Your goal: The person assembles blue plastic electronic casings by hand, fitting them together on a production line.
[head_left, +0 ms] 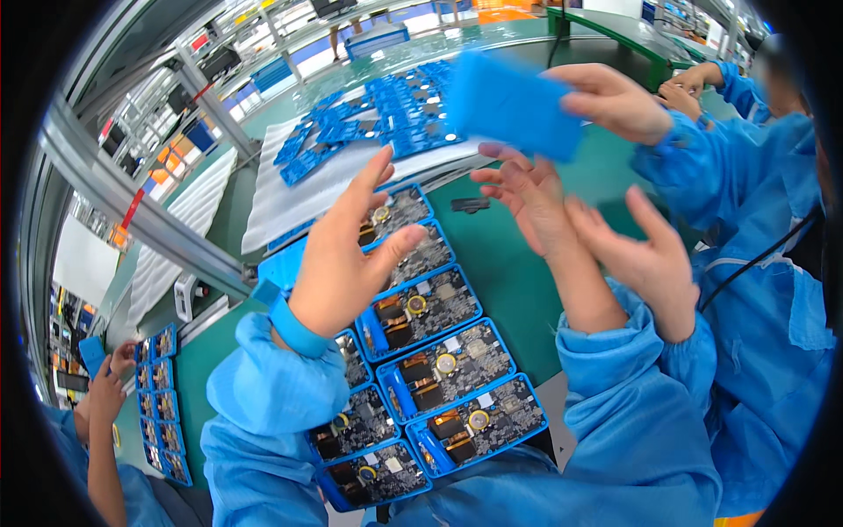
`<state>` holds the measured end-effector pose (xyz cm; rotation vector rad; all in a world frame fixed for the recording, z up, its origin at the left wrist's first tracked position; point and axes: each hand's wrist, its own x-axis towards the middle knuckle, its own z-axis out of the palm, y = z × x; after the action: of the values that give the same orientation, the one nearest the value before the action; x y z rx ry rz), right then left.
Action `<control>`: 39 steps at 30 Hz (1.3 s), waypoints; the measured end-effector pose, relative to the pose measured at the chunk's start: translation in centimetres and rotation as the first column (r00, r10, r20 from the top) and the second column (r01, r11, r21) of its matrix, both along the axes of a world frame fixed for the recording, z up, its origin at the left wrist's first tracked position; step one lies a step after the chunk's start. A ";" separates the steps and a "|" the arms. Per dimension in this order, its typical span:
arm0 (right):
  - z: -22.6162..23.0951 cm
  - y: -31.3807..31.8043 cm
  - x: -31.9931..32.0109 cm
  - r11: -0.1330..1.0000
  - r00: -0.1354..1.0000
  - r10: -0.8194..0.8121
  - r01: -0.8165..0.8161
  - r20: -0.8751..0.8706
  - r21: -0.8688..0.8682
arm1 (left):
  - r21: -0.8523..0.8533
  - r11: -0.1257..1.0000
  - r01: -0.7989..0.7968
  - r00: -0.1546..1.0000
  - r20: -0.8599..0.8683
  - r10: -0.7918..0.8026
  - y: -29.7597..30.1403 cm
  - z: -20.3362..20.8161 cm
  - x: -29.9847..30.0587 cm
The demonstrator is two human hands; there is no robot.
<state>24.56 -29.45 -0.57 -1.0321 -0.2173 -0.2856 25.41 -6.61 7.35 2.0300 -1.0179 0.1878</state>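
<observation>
My left hand (349,250) is raised over the left column of blue cases, fingers stretched, thumb apart, with nothing in it. A blue band (299,328) circles its wrist. Empty and open too, my right hand (529,195) hovers over the green mat, palm up, fingers apart. Just above it a blurred blue flat case or panel (514,105) is held by a co-worker's hand (619,101). The co-worker's other hand (645,255) is open beside my right wrist. Below, several blue cases with circuit boards (446,363) stand in two columns, partly hidden by my left arm.
Many blue parts (408,105) lie on white foam sheet (290,198) at the back. A small black object (470,205) rests on the green mat (500,255). A metal post (149,211) rises at left. Another person's hands (110,373) work beside more cases (162,404).
</observation>
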 end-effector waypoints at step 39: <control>2.6 0.3 14.0 0.803 0.774 -0.458 0.149 -0.437 -0.577 | 0.237 0.955 -0.177 0.949 -0.217 0.229 15.6 -7.2 -2.2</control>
<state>38.55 -29.11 2.08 -1.6516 0.4583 -0.2183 23.17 9.02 0.15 2.2898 -0.6985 -0.0659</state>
